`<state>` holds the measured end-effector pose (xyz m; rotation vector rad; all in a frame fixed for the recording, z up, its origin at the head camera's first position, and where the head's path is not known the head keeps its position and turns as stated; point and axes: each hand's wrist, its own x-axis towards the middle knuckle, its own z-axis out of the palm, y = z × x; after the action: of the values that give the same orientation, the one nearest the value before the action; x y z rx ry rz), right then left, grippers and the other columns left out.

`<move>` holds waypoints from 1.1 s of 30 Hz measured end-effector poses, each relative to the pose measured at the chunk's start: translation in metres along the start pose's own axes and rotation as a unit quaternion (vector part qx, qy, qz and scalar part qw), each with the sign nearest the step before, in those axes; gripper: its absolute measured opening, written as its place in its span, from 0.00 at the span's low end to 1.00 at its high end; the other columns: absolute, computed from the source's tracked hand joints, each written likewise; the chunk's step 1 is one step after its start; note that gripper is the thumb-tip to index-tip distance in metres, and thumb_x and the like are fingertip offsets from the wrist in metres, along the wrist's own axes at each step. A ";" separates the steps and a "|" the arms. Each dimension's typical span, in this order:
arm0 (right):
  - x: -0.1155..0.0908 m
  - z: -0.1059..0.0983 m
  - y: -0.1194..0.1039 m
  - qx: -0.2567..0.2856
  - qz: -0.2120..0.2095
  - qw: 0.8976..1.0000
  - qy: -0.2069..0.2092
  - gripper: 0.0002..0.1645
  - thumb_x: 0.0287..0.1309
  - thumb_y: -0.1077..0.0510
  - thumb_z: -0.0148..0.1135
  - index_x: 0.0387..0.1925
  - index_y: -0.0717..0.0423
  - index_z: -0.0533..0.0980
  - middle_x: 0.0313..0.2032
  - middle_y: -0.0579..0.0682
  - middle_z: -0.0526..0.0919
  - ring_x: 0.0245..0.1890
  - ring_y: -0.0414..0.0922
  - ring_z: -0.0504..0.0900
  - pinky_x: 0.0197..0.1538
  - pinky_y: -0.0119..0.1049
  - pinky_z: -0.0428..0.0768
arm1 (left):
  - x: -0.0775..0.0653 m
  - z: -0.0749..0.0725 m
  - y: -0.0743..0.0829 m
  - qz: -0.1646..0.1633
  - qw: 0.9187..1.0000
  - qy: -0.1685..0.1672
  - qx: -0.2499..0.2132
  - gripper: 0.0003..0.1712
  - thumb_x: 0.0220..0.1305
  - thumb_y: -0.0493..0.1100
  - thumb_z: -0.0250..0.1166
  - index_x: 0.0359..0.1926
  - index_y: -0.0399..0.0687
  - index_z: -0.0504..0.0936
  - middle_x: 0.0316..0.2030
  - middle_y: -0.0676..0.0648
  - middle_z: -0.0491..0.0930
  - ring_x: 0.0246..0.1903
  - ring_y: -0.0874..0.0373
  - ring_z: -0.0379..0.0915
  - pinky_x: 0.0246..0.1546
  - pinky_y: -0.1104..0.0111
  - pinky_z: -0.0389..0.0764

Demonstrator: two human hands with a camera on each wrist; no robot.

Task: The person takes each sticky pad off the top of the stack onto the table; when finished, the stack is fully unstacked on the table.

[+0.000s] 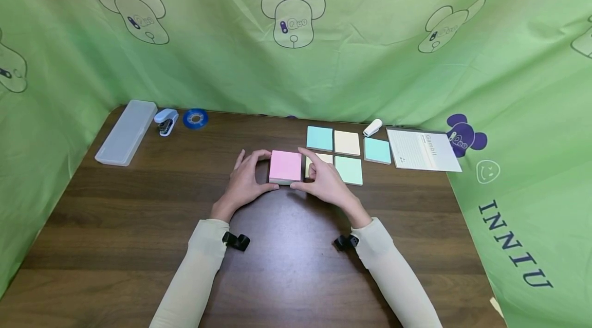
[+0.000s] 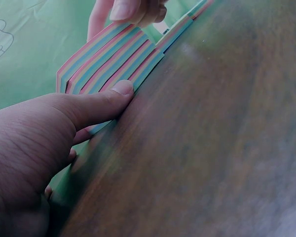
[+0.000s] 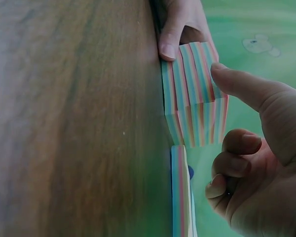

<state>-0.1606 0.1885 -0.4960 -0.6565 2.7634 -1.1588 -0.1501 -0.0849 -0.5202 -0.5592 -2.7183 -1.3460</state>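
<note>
A squared stack of sticky note pads, pink on top with striped pink, yellow and teal edges, stands on the table between both hands. My left hand grips its left side, thumb along the near face of the lower pads, fingers round the back. At the right, my right hand pinches the stack at its upper pads, thumb on the near face and index finger at the far corner. Its other fingers are curled in. Beside it lie teal, cream and mint pads; another is partly hidden under that hand.
Farther right are another teal pad, a small white object and a notepad. At the back left are a translucent case, a light blue stapler and a blue tape roll. A green curtain borders the table.
</note>
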 end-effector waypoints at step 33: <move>0.012 0.017 0.055 -0.055 0.018 0.998 -0.011 0.63 0.51 0.27 0.85 0.83 0.37 0.67 0.29 0.43 0.75 0.26 0.41 0.70 0.30 0.39 0.71 | 0.000 0.001 0.000 -0.003 1.000 0.000 0.000 0.53 0.52 0.43 0.92 0.74 0.46 0.71 0.67 0.42 0.83 0.72 0.46 0.76 0.89 0.46 0.37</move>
<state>-0.1875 0.2064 -0.5446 -0.6238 2.8245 -0.9939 -0.1501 -0.0838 -0.5208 -0.5505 -2.7232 -1.3467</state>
